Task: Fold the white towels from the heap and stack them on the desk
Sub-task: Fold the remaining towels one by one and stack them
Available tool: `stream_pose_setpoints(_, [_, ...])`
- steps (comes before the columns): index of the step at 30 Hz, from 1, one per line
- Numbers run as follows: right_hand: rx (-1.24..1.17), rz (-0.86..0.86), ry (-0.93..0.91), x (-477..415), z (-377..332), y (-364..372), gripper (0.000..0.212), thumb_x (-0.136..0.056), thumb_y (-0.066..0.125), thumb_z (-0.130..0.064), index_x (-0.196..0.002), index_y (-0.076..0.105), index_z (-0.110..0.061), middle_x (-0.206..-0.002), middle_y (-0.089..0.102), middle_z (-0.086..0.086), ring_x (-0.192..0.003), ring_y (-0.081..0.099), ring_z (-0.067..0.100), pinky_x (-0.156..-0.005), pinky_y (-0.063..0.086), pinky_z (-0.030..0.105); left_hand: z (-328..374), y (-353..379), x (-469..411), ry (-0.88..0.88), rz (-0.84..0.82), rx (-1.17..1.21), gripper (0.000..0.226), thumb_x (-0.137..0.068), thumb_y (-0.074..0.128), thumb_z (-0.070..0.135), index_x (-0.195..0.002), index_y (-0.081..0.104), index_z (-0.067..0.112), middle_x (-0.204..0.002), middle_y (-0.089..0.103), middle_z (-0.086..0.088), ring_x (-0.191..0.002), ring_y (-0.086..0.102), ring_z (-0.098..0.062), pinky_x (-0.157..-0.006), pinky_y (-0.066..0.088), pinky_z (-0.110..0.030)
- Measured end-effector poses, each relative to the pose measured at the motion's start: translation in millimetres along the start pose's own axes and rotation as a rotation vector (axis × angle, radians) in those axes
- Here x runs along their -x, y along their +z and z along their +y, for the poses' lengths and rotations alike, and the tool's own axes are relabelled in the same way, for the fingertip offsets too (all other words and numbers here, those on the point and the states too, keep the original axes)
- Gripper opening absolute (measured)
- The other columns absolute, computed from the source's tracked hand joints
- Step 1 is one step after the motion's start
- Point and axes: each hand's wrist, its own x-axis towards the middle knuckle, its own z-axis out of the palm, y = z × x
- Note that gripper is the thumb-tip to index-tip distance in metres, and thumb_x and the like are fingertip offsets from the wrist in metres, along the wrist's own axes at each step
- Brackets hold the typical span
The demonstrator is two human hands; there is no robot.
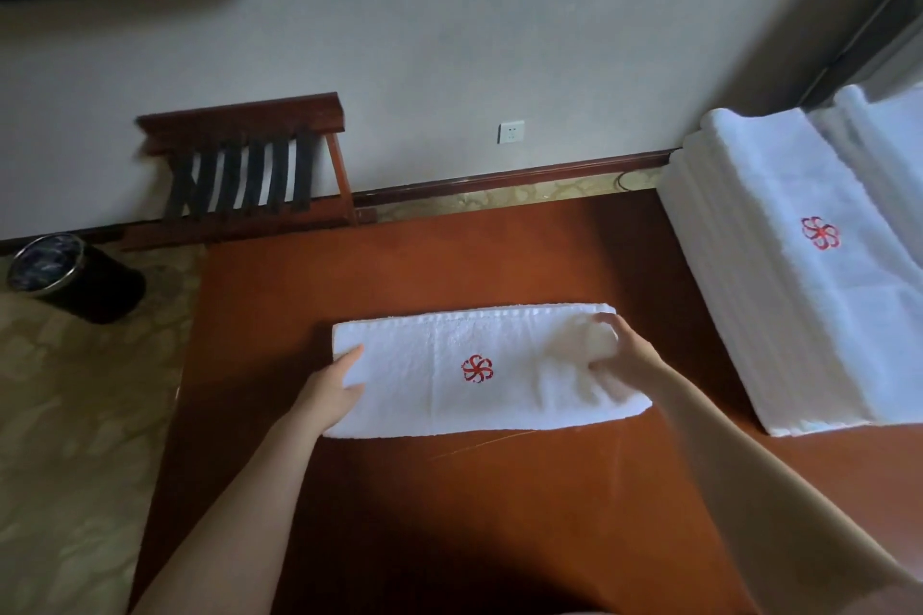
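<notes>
Right hand (622,355) — a blur on towel (449,365)

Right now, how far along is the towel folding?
Done: a stack of folded towels stands at the right of the desk. In hand: one folded towel lies mid-desk, left hand at its left end, right hand gripping its right end. Left: stacking it; the heap is out of view.

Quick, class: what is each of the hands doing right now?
Left hand: on the folded towel's left end; grip cannot be told.
Right hand: curled round the towel's right end, holding it.
</notes>
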Motion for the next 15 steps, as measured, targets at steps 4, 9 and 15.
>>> stream_pose_setpoints(4, [0.032, 0.036, -0.071, 15, -1, -9, 0.075, -0.075, 0.079, -0.013, -0.138, 0.043, -0.032, -0.128, 0.05, 0.007, -0.102, 0.053, 0.023, -0.075, 0.049, 0.032, 11, -11, 11, 0.065, 0.09, 0.035, 0.065, -0.09, 0.062, 0.024, -0.147, 0.033, 0.033, -0.145, 0.044, -0.005, -0.125, 0.048, -0.025, -0.092, 0.042, -0.028])
stream_pose_setpoints(9, [0.089, 0.142, -0.16, 50, -16, -22, 0.084, -0.068, 0.085, -0.02, -0.139, 0.042, -0.031, -0.118, 0.057, 0.004, -0.098, 0.055, 0.022, -0.078, 0.045, 0.029, 46, -23, 19, 0.184, 0.148, 0.099, 0.071, -0.082, 0.071, 0.019, -0.145, 0.039, 0.027, -0.143, 0.046, -0.003, -0.13, 0.043, -0.023, -0.091, 0.038, -0.025])
stream_pose_setpoints(15, [0.255, 0.312, -0.194, 98, -24, -57, 0.073, -0.07, 0.082, -0.028, -0.133, 0.046, -0.031, -0.094, 0.055, -0.003, -0.084, 0.049, 0.018, -0.067, 0.034, 0.028, 116, -20, 26, 0.362, 0.154, 0.01, 0.066, -0.085, 0.068, 0.02, -0.144, 0.041, 0.026, -0.136, 0.052, -0.007, -0.124, 0.049, -0.027, -0.093, 0.046, -0.033])
